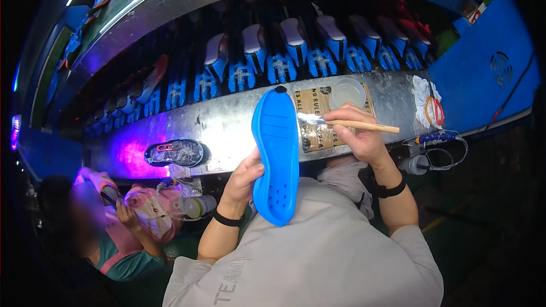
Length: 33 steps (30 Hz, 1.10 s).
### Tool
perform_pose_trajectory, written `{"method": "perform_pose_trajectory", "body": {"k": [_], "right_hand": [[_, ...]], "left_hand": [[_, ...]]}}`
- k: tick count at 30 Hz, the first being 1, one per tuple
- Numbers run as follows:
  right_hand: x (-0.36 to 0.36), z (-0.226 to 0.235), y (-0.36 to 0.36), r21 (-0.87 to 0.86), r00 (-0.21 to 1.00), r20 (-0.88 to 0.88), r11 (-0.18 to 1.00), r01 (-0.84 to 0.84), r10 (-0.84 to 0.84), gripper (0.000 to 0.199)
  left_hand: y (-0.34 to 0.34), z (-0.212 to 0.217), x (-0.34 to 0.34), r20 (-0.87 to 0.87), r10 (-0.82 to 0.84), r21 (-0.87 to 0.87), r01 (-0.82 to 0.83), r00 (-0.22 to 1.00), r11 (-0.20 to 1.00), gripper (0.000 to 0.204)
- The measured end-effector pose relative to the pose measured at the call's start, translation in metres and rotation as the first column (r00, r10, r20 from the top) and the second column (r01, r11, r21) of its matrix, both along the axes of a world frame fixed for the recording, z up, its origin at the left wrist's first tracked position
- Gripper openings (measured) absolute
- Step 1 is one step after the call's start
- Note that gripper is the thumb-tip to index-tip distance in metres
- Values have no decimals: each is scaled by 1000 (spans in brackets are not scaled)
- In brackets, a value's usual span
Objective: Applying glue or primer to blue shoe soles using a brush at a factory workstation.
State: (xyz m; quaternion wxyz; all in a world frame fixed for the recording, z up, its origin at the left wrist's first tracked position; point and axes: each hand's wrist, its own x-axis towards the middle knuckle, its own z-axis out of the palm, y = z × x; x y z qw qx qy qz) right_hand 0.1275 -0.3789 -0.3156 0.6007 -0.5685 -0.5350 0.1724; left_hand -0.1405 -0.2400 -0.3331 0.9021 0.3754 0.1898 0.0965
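My left hand [245, 177] grips a blue shoe sole [277, 153] by its left edge. The sole stands lengthwise before me, hollow inner side up, with small holes in its lower end and a dark patch at its top tip. In my right hand [359, 136] is a brush [367, 126] with a wooden handle, pinched between thumb and fingers. Its white, wet-looking bristles are at the sole's upper right edge; whether they touch it I cannot tell. Behind my right hand, a clear round tub [347, 92] with pale contents rests on a piece of printed brown cardboard [307, 105].
A metal bench [227, 150] runs across in front, with a dark shoe [175, 153] on its left. Beyond it, several shoes on lasts stand in blue holders [281, 68]. White cloth and orange-handled scissors [435, 111] lie right. At left, a person in pink [148, 210] works.
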Motion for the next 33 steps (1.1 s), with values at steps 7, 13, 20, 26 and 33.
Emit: {"method": "perform_pose_trajectory", "body": {"k": [7, 13, 20, 26, 33], "right_hand": [[-6, -5, 10, 22, 989, 144, 1000, -12, 9, 20], [-18, -1, 6, -32, 995, 92, 999, -38, 41, 15], [-27, 6, 1, -42, 994, 29, 993, -108, 109, 14], [-30, 10, -3, 23, 985, 76, 987, -160, 158, 14], [-40, 15, -12, 40, 976, 100, 979, -199, 194, 15]], "left_hand": [[-2, 4, -3, 4, -36, 19, 36, 999, 999, 77], [2, 5, -1, -11, -15, 100, 16, 1000, 995, 76], [11, 10, 5, 44, -30, 199, 21, 999, 980, 76], [12, 17, 7, 58, -1, 236, -13, 998, 972, 75], [13, 20, 4, 59, 24, 255, -38, 998, 966, 73]]}}
